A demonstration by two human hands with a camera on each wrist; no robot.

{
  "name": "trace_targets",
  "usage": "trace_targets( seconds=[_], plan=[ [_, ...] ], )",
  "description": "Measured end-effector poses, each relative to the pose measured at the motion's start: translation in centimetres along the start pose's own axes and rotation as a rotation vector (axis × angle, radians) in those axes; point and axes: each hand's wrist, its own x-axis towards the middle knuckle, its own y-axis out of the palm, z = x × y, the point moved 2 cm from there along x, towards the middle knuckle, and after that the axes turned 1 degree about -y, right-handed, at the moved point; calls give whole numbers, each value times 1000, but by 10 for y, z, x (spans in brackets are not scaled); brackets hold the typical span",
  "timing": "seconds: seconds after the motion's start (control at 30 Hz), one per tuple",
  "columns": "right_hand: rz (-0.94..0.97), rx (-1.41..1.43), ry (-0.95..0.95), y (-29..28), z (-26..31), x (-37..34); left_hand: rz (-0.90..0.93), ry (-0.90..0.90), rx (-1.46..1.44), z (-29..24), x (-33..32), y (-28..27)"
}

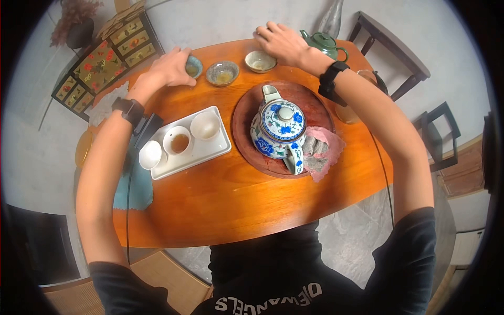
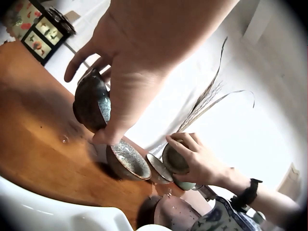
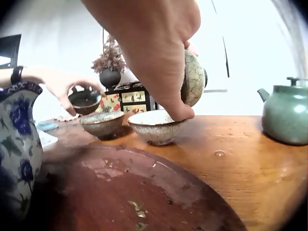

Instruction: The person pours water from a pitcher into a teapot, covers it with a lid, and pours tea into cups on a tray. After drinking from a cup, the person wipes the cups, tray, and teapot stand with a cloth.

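Note:
My left hand [image 1: 167, 69] grips a dark blue-green teacup [image 2: 86, 108] between thumb and fingers, above the wooden table [image 1: 194, 210]. The cup is tilted in the left wrist view. With my right hand [image 1: 285, 44] I hold a pale green crackled teacup [image 3: 195, 79] on its side, close over a speckled teacup [image 3: 156, 127]; the head view hides this held cup behind the hand. Between the hands stands a grey-speckled teacup [image 1: 222, 73] with some liquid in it.
A blue-and-white teapot [image 1: 278, 123] and pink cloth [image 1: 331, 149] lie on a round reddish tray [image 1: 244, 147]. A white tray [image 1: 223, 144] carries several white cups, one with tea. At the back right stands a green teapot [image 1: 323, 46]; drawers [image 1: 105, 58] stand back left.

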Motion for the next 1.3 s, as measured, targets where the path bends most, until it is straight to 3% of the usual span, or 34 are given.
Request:
trace_targets(
  seconds=[0.07,0.13,0.2,0.23,0.3,0.33,0.4,0.53,0.63,0.7,0.73,0.83,1.03,1.3],
  plan=[
    [13,-89,-185,-3,7,-1,-23,35,64,-12,5,-9],
    [16,-68,-140,-2,8,-1,-42,75,130,-25,9,-13],
    [92,134,318,-4,0,-6,-124,169,245,-40,11,-16],
    [93,135,320,-6,-3,-8,-124,170,246,-46,11,-15],
    [285,328,604,-5,-15,-16,-195,267,377,-60,10,-14],
    [286,328,607,-7,-17,-17,-194,270,377,-62,13,-10],
    [487,518,798,-5,-21,-23,-309,427,608,-71,16,0],
    [624,521,795,10,-24,-30,-429,562,746,-77,14,8],
    [535,603,929,17,-19,-41,-438,526,530,-72,7,4],
    [492,673,990,21,-15,-47,-429,299,246,-59,5,3],
    [491,673,989,23,-13,-49,-430,298,247,-54,3,2],
    [462,668,975,29,-7,-53,-257,40,0,-30,-2,1],
    [493,625,918,32,0,-54,-118,-78,-183,18,-13,29],
    [567,639,951,39,-6,-57,-63,-80,-325,39,-21,54]
  ],
)
